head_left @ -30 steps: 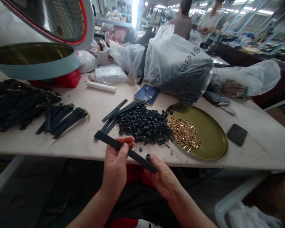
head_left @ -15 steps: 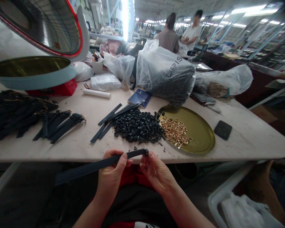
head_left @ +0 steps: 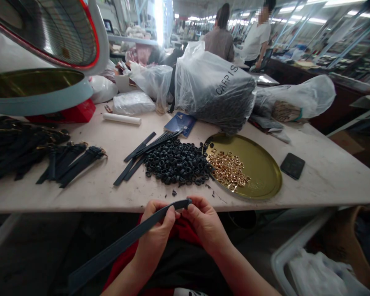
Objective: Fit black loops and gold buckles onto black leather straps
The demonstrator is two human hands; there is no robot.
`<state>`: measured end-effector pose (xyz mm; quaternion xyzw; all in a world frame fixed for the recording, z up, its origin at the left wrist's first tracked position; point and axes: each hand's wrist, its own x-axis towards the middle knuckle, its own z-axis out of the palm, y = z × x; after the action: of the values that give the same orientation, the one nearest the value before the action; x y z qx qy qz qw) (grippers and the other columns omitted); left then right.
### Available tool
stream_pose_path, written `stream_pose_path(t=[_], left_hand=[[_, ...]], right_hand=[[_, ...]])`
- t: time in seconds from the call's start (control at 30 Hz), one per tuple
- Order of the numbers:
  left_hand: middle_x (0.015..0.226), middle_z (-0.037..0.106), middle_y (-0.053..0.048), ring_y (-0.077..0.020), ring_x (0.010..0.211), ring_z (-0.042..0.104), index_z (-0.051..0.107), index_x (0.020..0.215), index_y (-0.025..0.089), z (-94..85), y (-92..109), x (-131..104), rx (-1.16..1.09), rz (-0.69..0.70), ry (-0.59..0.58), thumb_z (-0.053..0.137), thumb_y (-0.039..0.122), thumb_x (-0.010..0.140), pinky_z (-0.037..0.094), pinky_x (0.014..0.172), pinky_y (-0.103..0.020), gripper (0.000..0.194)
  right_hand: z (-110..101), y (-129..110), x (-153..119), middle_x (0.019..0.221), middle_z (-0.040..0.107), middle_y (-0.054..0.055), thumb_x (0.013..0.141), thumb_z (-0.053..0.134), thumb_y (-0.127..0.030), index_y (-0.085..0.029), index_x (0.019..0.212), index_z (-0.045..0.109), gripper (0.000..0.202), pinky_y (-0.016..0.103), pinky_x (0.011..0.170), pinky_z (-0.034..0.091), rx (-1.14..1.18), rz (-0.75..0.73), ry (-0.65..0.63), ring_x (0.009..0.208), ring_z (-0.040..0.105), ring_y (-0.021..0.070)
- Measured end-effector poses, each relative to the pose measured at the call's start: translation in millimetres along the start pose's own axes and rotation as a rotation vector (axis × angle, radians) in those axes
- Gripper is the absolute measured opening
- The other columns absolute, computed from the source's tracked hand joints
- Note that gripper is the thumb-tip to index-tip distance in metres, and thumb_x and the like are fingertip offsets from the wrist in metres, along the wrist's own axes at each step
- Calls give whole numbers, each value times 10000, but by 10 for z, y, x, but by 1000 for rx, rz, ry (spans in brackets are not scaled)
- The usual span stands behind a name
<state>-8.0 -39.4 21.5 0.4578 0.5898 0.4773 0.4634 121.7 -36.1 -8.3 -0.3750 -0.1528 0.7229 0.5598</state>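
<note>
A long dark strap (head_left: 123, 234) slants from the lower left up to the table's front edge. My left hand (head_left: 156, 224) is closed around it near its upper end, thumb on top. My right hand (head_left: 203, 222) pinches the tip of the strap; whatever else is between those fingers is too small to tell. Beyond the hands lies a heap of small black loops (head_left: 179, 162), with dark flat strips (head_left: 135, 158) at its left. To its right, gold-coloured buckles (head_left: 230, 168) lie on a round gold tray (head_left: 262, 172).
Bundled dark straps (head_left: 80, 162) lie at the left, below a fan (head_left: 97, 37). A blue booklet (head_left: 181, 123), white roll (head_left: 122, 119), large plastic bag (head_left: 212, 90) and black flat device (head_left: 292, 165) are on the table (head_left: 320, 181). Two people stand farther back.
My left hand has moved right, closer to my right hand. The strap's free end has swung down and its tip looks straighter. The view has shifted slightly.
</note>
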Motion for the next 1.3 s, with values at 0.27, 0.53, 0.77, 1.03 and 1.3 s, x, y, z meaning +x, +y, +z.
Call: stream_pose_path(t=[0.27,0.53,0.77,1.03,1.3], left_hand=[[642,611,13,-125,608,577,564,696,173,7,-39,89,47,-41,-207,619,286,680,476,586,-222,127],[1004,667,-99,-230,887,623,566,1132,190,-495,164,585,-303,-791,-1008,568,485,740,486,774,-316,491],[566,574,42,-62,351,420,232,1364,215,-43,-104,467,57,-463,-854,448,461,815,320,351,-157,639],[385,324,108,-58,347,265,478,1035,153,69,-212,485,37,-371,-602,438,529,775,160,345,-154,459],[367,338,112,-45,282,216,467,758,179,197,-184,367,111,-320,-651,385,468,778,143,302,-154,301]], right_hand=[[-45,-143,39,684,658,-32,620,744,-245,-179,818,628,238,213,616,456,-294,55,-64,604,593,91],[-195,-515,174,681,604,-45,628,722,-238,-165,813,616,225,178,568,398,-486,149,-172,566,516,57],[-140,-330,228,728,588,-30,700,643,-245,-171,867,587,190,222,643,412,-557,100,-243,650,530,93],[-628,-1045,644,905,555,70,812,485,-229,-175,930,586,164,303,751,393,-1663,-499,282,803,520,178],[-816,-1358,985,786,558,47,729,533,-131,-174,686,565,68,278,727,357,-1859,-478,202,751,492,163]])
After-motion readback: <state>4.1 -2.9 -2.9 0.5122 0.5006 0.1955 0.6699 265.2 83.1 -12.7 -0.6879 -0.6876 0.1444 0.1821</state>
